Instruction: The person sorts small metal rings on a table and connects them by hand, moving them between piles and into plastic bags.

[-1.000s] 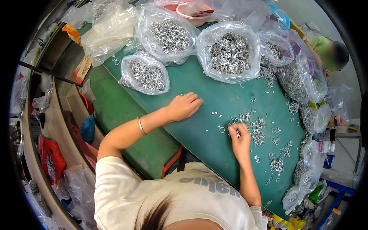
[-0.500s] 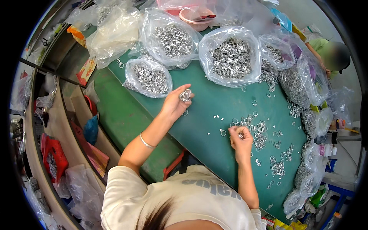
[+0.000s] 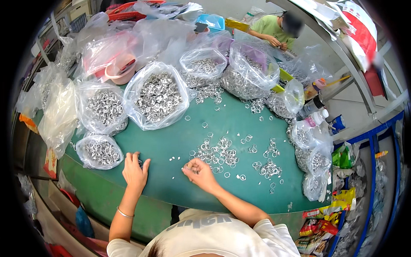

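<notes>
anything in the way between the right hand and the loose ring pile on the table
Nothing visible blocks it: the right hand is right beside the near left edge of the loose ring pile. Small white bits lie left of the hand, away from the pile.

Blue rack point(image 3: 373, 143), grey frame point(image 3: 356, 68), pale surface point(image 3: 317, 36), perhaps floor

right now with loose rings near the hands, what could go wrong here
The left hand is close to the small open bag, so a bump might tip it. The loose rings beside the right hand sit near other clusters, so a sweep could mix them. White bits between the hands might get gathered up too.
</notes>
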A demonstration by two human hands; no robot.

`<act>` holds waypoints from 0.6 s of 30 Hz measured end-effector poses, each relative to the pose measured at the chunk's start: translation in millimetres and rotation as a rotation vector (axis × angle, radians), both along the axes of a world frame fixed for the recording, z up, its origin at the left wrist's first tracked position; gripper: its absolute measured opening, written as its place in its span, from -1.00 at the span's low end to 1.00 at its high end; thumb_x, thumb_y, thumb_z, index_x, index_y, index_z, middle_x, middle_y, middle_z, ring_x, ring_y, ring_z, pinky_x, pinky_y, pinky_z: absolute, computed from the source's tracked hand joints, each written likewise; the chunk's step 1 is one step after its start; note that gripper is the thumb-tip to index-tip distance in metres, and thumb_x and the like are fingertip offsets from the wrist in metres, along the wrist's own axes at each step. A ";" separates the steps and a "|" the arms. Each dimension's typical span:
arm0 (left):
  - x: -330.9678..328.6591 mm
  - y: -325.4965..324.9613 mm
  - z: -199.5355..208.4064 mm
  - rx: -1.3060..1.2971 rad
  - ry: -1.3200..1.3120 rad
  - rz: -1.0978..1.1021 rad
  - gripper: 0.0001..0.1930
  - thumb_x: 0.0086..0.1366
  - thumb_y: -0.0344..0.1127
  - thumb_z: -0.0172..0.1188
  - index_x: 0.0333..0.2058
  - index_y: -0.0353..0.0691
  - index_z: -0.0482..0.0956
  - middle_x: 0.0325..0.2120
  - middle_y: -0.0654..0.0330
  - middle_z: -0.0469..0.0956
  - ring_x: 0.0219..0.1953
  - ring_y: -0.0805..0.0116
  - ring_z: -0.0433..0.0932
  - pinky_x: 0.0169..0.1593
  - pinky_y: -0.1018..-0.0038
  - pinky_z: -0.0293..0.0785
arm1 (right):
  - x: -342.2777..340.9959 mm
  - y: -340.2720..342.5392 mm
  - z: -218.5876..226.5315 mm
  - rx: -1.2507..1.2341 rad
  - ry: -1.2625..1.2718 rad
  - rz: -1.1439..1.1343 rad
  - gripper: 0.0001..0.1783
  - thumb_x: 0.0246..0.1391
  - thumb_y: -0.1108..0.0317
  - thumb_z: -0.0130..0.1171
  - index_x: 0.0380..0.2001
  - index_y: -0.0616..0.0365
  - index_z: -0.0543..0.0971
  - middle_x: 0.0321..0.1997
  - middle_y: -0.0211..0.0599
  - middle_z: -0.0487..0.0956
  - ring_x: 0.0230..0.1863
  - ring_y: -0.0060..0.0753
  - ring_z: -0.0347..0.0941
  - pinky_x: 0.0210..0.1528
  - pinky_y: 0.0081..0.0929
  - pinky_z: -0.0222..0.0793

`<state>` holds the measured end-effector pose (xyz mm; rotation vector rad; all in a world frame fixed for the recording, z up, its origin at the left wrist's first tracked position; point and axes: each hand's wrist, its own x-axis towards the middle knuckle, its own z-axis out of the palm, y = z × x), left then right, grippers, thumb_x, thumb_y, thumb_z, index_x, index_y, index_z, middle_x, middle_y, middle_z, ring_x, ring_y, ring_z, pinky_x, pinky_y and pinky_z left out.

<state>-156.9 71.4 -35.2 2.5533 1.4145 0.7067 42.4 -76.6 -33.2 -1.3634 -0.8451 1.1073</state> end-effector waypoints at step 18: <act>3.0 22.1 -33.6 0.095 0.005 -0.200 -0.84 0.06 -0.32 0.12 -0.35 -0.19 0.45 -0.35 0.11 0.43 -0.30 0.16 0.50 -0.47 0.29 0.49 | -26.4 42.9 19.9 -0.315 0.507 0.092 -0.81 0.21 0.24 0.04 -0.44 -0.01 0.31 -0.66 -0.51 0.27 -0.75 -0.63 0.05 -0.77 -0.67 -0.01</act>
